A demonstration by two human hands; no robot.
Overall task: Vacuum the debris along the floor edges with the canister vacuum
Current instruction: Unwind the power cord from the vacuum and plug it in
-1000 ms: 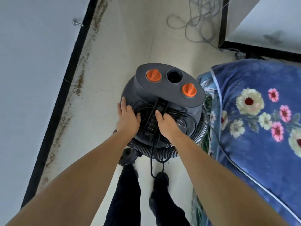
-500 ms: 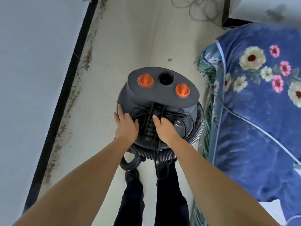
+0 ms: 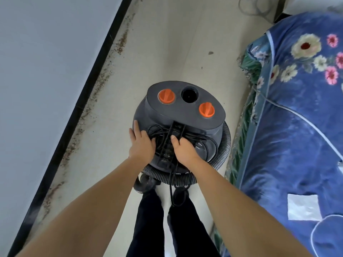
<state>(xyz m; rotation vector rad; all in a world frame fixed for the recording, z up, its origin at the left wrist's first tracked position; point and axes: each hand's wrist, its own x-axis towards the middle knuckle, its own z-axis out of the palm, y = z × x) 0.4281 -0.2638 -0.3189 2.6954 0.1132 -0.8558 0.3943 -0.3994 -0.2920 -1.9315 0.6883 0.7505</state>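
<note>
1. I see the dark grey canister vacuum [image 3: 178, 125] standing on the pale floor [image 3: 167, 43], between the black baseboard [image 3: 87, 91] on the left and the blue floral quilt [image 3: 297, 127] on the right.
2. My left hand [image 3: 142, 145] lies flat on the vacuum's body, fingers straight and lightly spread.
3. My right hand [image 3: 183, 150] curls its fingers around the black cord [image 3: 159, 129] wound on the top handle.
4. The ribbed hose [image 3: 224, 145] wraps around the canister's base.
5. Two orange caps [image 3: 166, 96] flank an open port on the lid.
6. Brown debris [image 3: 104, 78] lines the floor edge beside the baseboard, well apart from the vacuum.
</note>
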